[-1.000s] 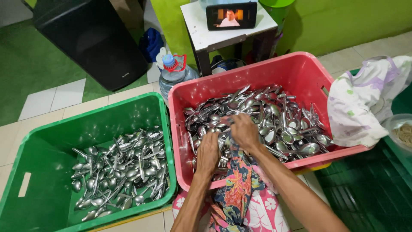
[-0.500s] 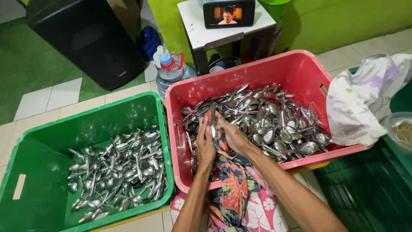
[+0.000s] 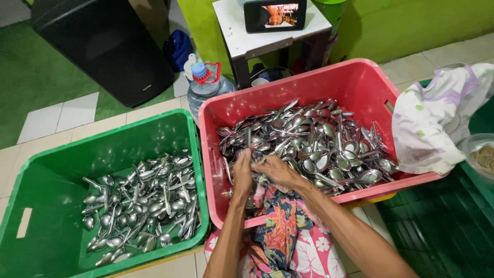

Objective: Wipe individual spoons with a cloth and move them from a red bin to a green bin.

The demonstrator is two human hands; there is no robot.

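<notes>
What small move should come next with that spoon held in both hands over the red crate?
Probably draw the patterned cloth along the spoon: the left hand grips it upright, the right hand presses cloth at it, and the green crate holds other spoons.

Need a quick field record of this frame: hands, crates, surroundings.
left hand: over the red crate's near edge, gripping a bunch of spoons with the cloth
right hand: beside it, on the same spoons and patterned cloth
red crate: heaped with metal spoons
green crate: left of the red one, thinner layer of spoons
behind: water bottle, small table with a phone
right: pale floral cloth
</notes>
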